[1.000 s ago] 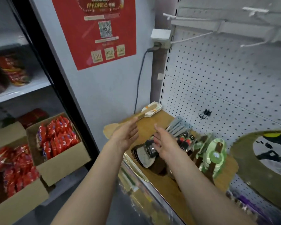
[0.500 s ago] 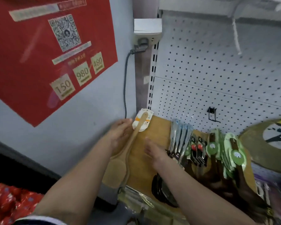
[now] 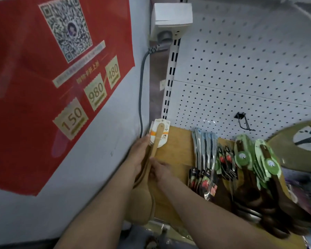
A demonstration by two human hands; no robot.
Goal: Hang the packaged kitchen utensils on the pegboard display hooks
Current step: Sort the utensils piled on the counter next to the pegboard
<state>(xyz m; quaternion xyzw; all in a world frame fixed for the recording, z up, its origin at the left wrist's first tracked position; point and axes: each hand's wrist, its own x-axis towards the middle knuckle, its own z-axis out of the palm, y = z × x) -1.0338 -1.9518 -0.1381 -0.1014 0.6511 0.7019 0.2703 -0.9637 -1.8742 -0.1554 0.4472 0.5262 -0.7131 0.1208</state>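
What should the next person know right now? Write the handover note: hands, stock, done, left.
Left hand and right hand: both grip the handles of the wooden spatulas at the shelf's left end.
Stock: steel utensils, red-carded pieces and green-carded dark utensils all lie on the wooden shelf.
Done: nothing hung; the black hook on the pegboard is bare.
Left: lift the spatulas, hang by the card hole, then the other packs.

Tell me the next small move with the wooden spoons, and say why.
Probably lift the wooden spoons off the shelf by their handles. Both hands are at them already: the left hand along the outer side, the right hand on the handles. Their card is still low on the shelf, and the black hook on the pegboard is bare.
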